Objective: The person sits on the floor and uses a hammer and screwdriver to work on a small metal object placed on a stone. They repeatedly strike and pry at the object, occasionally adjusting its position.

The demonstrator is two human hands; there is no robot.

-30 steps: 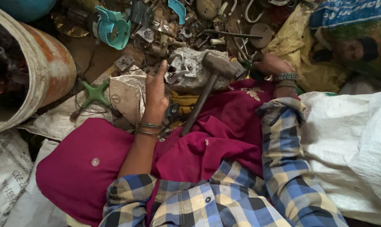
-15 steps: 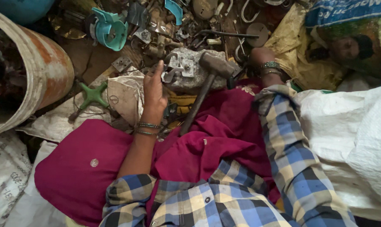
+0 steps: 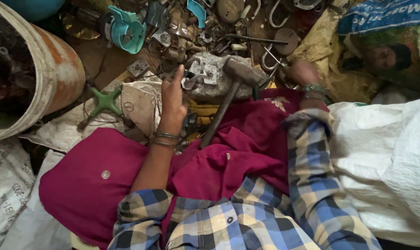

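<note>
- Reaching forward, the left hand [image 3: 173, 99] has its fingers loosely curled on a small bent grey metal bracket [image 3: 194, 78] lying on a rough grey stone block [image 3: 214, 81]; the grip looks light, so the piece could skid off the stone's uneven top.
- The right hand [image 3: 304, 73] is blurred among the scrap, and I cannot tell whether it is open or closed on anything; groping there risks a cut from sharp edges.
- A wooden-handled hammer with a dark steel head [image 3: 240, 74] rests free, its head against the stone and its handle sloping down onto the crimson cloth [image 3: 247, 148]. A nudge could tip it onto the lap.
- The pile of rusty hooks, plates and fittings [image 3: 247, 32] lies just beyond the stone, and loose pieces could slide.
- The rusted white metal drum [image 3: 57, 76] sits well apart to the left.
</note>
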